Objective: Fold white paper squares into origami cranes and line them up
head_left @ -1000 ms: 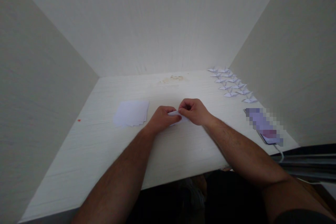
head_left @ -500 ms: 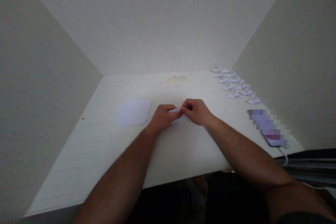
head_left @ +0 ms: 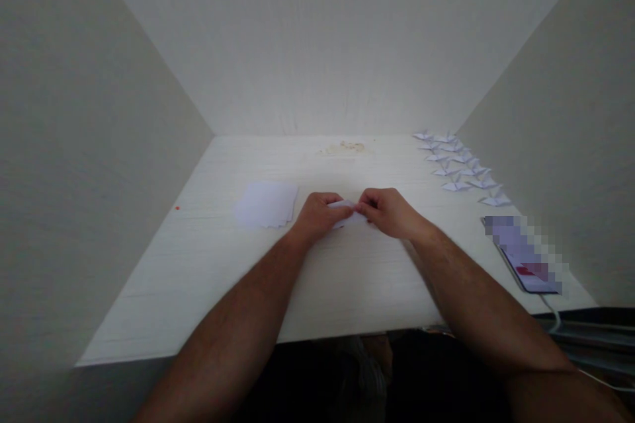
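Head view: left hand (head_left: 318, 217) at nine o'clock and right hand (head_left: 391, 212) at three o'clock finger-pinch folded white paper (head_left: 353, 219), best creased with edges aligned.

White tabletop (head_left: 347, 297), faint streaky grain. Landmark: paper stack (head_left: 268, 203), loose white sheets, edges uneven. Left of stack: small red spot (head_left: 177, 208). Beyond it, to the right: brownish patch (head_left: 353, 145), residue or stain, cannot tell. Well right of stack, mostly farther back: folded white paper birds (head_left: 462, 157), clustered in rough rows. Far right of stack, slightly nearer: phone (head_left: 520, 254), flat, screen pixelated, pale cable (head_left: 551, 309) at its near end.
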`<state>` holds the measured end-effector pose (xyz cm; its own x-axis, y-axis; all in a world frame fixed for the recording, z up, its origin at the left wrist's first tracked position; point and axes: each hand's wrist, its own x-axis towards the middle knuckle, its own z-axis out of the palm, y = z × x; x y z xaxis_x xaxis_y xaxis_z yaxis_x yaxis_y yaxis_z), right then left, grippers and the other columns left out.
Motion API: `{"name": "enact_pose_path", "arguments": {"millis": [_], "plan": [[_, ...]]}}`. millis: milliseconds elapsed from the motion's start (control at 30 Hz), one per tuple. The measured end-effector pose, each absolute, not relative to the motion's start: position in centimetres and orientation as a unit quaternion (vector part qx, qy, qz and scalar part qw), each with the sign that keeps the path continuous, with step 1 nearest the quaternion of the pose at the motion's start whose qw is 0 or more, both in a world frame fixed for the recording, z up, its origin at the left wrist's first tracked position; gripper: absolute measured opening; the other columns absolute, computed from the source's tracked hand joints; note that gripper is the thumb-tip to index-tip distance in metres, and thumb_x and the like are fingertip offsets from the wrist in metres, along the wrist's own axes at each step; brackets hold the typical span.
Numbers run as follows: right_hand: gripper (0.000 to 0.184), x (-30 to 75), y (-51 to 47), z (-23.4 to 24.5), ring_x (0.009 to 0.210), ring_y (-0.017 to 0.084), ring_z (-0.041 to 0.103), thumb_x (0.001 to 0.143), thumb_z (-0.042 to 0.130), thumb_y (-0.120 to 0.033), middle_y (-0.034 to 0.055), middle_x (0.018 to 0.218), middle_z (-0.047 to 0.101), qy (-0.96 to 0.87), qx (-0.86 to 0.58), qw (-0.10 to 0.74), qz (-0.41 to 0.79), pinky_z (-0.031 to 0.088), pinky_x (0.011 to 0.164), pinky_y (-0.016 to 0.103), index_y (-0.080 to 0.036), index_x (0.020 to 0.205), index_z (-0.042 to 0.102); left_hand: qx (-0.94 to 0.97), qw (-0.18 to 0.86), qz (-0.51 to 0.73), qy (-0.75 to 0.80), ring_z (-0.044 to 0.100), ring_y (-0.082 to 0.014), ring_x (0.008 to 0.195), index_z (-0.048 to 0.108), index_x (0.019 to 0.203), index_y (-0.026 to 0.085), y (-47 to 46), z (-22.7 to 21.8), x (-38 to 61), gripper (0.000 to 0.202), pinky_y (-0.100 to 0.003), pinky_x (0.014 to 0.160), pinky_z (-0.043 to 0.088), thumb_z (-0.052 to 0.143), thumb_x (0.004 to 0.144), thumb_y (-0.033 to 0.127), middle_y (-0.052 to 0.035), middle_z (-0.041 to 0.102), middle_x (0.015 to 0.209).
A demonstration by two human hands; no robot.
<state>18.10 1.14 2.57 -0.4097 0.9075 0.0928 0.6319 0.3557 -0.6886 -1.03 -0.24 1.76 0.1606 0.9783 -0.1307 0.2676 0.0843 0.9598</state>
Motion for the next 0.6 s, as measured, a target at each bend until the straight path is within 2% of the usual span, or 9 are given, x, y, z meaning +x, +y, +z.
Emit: {"name": "enact_pose_path", "arguments": {"millis": [67, 133, 267, 367, 433, 600], "plan": [[0.020, 18.29, 1.13, 2.70, 0.053, 0.011, 0.049, 0.088, 0.057, -0.033, -0.0008, 0.059, 0.061, -0.796, -0.482, 0.227, 0.288, 0.033, 0.052, 0.025, -0.019, 0.075, 0.063, 0.573, 0.498, 0.357, 0.545, 0.047, -0.0097, 0.050, 0.067, 0.066, 0.014, -0.19, 1.68, -1.05, 0.022, -0.023, 0.048, 0.033, 0.071, 0.066, 0.036, 0.0026, 0.055, 0.055], [0.024, 18.41, 1.14, 2.86, 0.051, 0.011, 0.046, 0.089, 0.055, -0.033, -0.0009, 0.056, 0.059, -0.801, -0.487, 0.219, 0.270, 0.031, 0.051, 0.026, -0.019, 0.071, 0.062, 0.565, 0.501, 0.361, 0.548, 0.048, -0.0101, 0.051, 0.067, 0.067, 0.014, -0.16, 1.62, -1.09, 0.020, -0.023, 0.048, 0.033, 0.070, 0.066, 0.034, 0.0024, 0.056, 0.055], [0.044, 18.51, 1.21, 3.07, 0.047, 0.010, 0.040, 0.090, 0.054, -0.045, -0.0009, 0.048, 0.051, -0.795, -0.515, 0.217, 0.236, 0.026, 0.049, 0.027, -0.019, 0.054, 0.056, 0.545, 0.503, 0.382, 0.551, 0.046, -0.0097, 0.050, 0.066, 0.067, 0.014, -0.16, 1.58, -1.13, 0.021, -0.023, 0.049, 0.033, 0.070, 0.066, 0.035, 0.0029, 0.056, 0.055], [0.049, 18.53, 1.23, 3.04, 0.045, 0.009, 0.036, 0.086, 0.059, -0.051, -0.0026, 0.044, 0.046, -0.766, -0.537, 0.254, 0.246, 0.025, 0.048, 0.027, -0.019, 0.050, 0.053, 0.530, 0.513, 0.400, 0.544, 0.045, -0.0093, 0.050, 0.065, 0.067, 0.014, -0.20, 1.58, -1.16, 0.022, -0.023, 0.049, 0.032, 0.071, 0.066, 0.036, 0.0034, 0.054, 0.055], [0.046, 18.55, 1.21, 2.96, 0.045, 0.009, 0.037, 0.085, 0.060, -0.052, -0.0029, 0.045, 0.047, -0.744, -0.541, 0.282, 0.272, 0.026, 0.047, 0.026, -0.018, 0.053, 0.054, 0.514, 0.522, 0.421, 0.535, 0.044, -0.0090, 0.050, 0.065, 0.068, 0.015, -0.16, 1.51, -1.22, 0.023, -0.023, 0.049, 0.032, 0.071, 0.067, 0.037, 0.0037, 0.053, 0.055], [0.029, 18.47, 1.21, 2.79, 0.049, 0.010, 0.048, 0.079, 0.068, -0.043, 0.0008, 0.058, 0.062, -0.706, -0.507, 0.353, 0.346, 0.036, 0.048, 0.024, -0.016, 0.070, 0.067, 0.482, 0.544, 0.479, 0.492, 0.043, -0.0083, 0.052, 0.062, 0.068, 0.016, 0.25, 0.94, -1.43, 0.025, -0.023, 0.051, 0.033, 0.071, 0.067, 0.039, 0.0046, 0.053, 0.058]]}}
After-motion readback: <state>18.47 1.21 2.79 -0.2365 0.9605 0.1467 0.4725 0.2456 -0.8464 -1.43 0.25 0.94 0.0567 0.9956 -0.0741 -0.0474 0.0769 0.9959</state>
